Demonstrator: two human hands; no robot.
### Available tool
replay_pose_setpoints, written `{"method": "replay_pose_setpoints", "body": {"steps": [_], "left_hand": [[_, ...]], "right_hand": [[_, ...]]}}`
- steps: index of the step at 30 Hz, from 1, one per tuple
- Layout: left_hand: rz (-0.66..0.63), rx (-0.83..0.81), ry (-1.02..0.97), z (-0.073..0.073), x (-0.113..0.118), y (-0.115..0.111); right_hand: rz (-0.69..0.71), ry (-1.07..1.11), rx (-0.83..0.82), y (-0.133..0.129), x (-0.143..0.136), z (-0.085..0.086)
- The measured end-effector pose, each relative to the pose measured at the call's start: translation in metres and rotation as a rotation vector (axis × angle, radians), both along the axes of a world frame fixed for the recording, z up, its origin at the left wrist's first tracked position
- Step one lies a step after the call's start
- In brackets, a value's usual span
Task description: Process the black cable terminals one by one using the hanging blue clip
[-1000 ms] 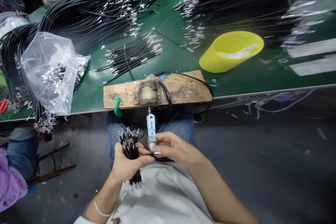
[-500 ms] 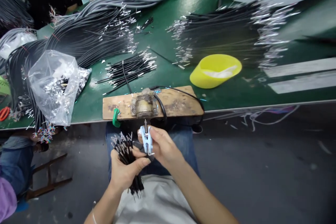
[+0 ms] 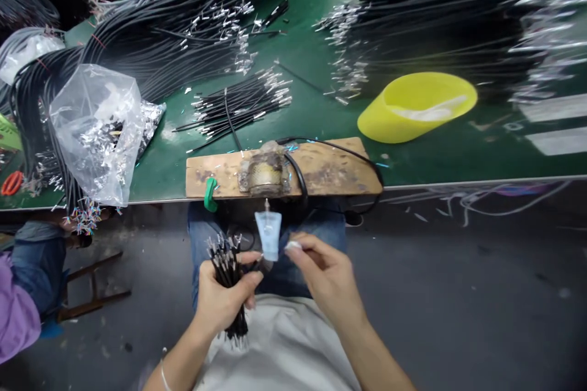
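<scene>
My left hand [image 3: 224, 296] is wrapped round a bundle of short black cables [image 3: 228, 272] with silvery ends, held upright over my lap. Its thumb and forefinger also pinch a dark piece just below a light-blue clip [image 3: 269, 235]. The clip hangs at the metal tip of a small motor-like device [image 3: 266, 174], which is fixed on a wooden board [image 3: 330, 165]. Right of the clip and apart from it, my right hand [image 3: 321, 266] is closed in a pinch, with something small and whitish at the fingertips, too blurred to name.
On the green table [image 3: 321, 116] lie a loose cable pile [image 3: 243, 104], long black cables [image 3: 440, 18] and a yellow cup [image 3: 389, 116]. A plastic bag [image 3: 98, 134] and red-handled scissors [image 3: 12, 183] are at left. A green clamp [image 3: 210, 194] grips the board; another person's leg [image 3: 39, 263] shows lower left.
My right hand has let go of the light-blue clip and moved right. The clip now shows its broad face. The view has shifted, and the left hand still holds the bundle.
</scene>
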State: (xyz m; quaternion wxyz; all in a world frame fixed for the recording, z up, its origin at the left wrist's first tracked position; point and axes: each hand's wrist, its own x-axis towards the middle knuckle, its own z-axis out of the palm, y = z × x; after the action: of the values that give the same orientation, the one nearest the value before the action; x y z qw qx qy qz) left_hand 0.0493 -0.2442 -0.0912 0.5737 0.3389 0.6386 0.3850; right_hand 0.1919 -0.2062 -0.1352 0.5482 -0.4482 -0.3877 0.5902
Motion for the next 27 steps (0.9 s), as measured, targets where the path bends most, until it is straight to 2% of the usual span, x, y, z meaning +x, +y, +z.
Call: {"method": "replay_pose_setpoints", "body": {"steps": [2,4,7,9,12,15,21,24,27], "left_hand": [[-0.023,-0.04,-0.013,-0.003,0.001,-0.003],[-0.033,-0.048,-0.013,-0.005,0.003,-0.006],[-0.009,-0.033,-0.011,-0.007,0.006,-0.008],[0.017,-0.026,-0.029,-0.009,0.008,-0.009],[0.051,-0.037,-0.09,-0.012,0.009,-0.012],[0.054,-0.051,-0.168,-0.013,0.009,-0.013],[0.002,-0.069,-0.274,-0.007,0.005,-0.008],[-0.014,-0.095,-0.294,-0.002,0.004,-0.005],[-0.015,-0.124,-0.303,0.0,0.006,-0.005]], "right_hand": [[-0.028,-0.238,0.233,-0.008,-0.001,0.01],[0.029,-0.421,0.415,-0.012,-0.006,0.019],[0.141,-0.534,0.522,-0.012,-0.013,0.025],[0.129,-0.534,0.537,-0.011,-0.016,0.025],[0.01,-0.504,0.535,-0.012,-0.02,0.022],[-0.056,-0.351,0.46,-0.017,-0.025,0.015],[0.22,0.022,0.084,-0.02,-0.022,-0.001],[0.284,0.056,0.065,-0.013,-0.015,0.005],[0.256,0.003,0.076,-0.008,-0.011,0.016]]}}
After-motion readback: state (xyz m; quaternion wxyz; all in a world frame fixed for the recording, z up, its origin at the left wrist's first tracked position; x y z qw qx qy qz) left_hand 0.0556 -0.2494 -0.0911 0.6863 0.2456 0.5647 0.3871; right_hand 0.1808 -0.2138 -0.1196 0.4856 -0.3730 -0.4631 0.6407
